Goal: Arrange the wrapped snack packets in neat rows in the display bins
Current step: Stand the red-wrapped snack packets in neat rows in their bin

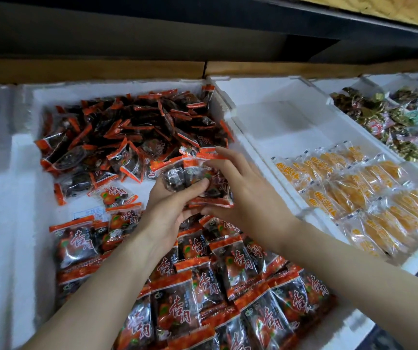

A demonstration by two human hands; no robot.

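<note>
Starting nearest you, the neat rows [228,274] of red-and-dark packets lie on your side of the held stack [202,183], their long sides running away from you. The stack itself sits over the rows' far edge, gripped by both hands. Your left hand [167,213] cups it from the near left with the thumb curled over its top. Your right hand [243,195] closes on it from the right, fingers [228,157] bent over the far orange seal. The stack's long axis already matches the rows, so I judge it needs no turning, only lowering onto their far edge. Left of the stack, a few loose packets [117,195] lie on the floor of the white foam bin [1,198]. Beyond the stack, the loose pile [132,132] is unsorted. Right of the stack, orange packets [354,193] lie in rows.
</note>
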